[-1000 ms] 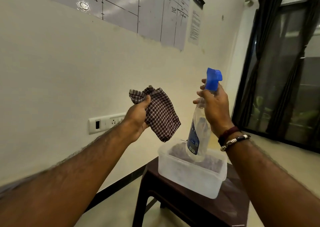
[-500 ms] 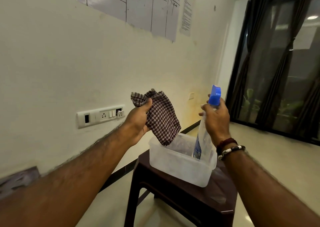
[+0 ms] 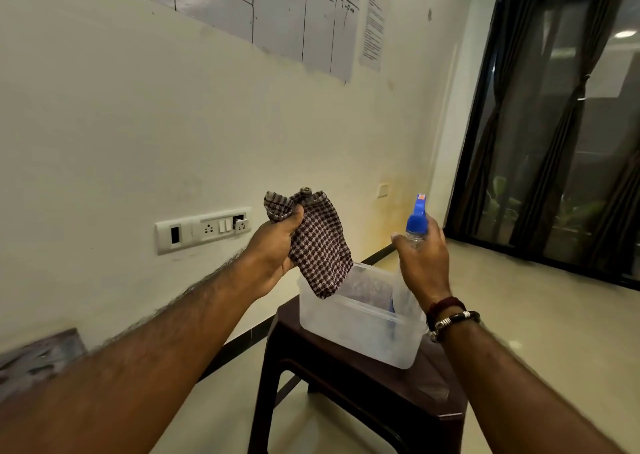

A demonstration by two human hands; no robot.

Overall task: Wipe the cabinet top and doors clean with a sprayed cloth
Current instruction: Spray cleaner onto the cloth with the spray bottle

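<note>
Left hand: the left hand [image 3: 277, 246] grips the soft, light brown-and-white checked cloth [image 3: 320, 242] bunched at its top, frame centre; it hangs limp.
Right hand: the right hand [image 3: 420, 263] is wrapped round the clear plastic spray bottle with blue nozzle [image 3: 417, 220]; likely light and slippery, best held at the neck.
Below: translucent plastic tub [image 3: 360, 325] on a dark brown stool [image 3: 363, 388].
Beyond: cream wall [image 3: 138, 124], white switchboard [image 3: 204, 228]; no cabinet visible.
</note>
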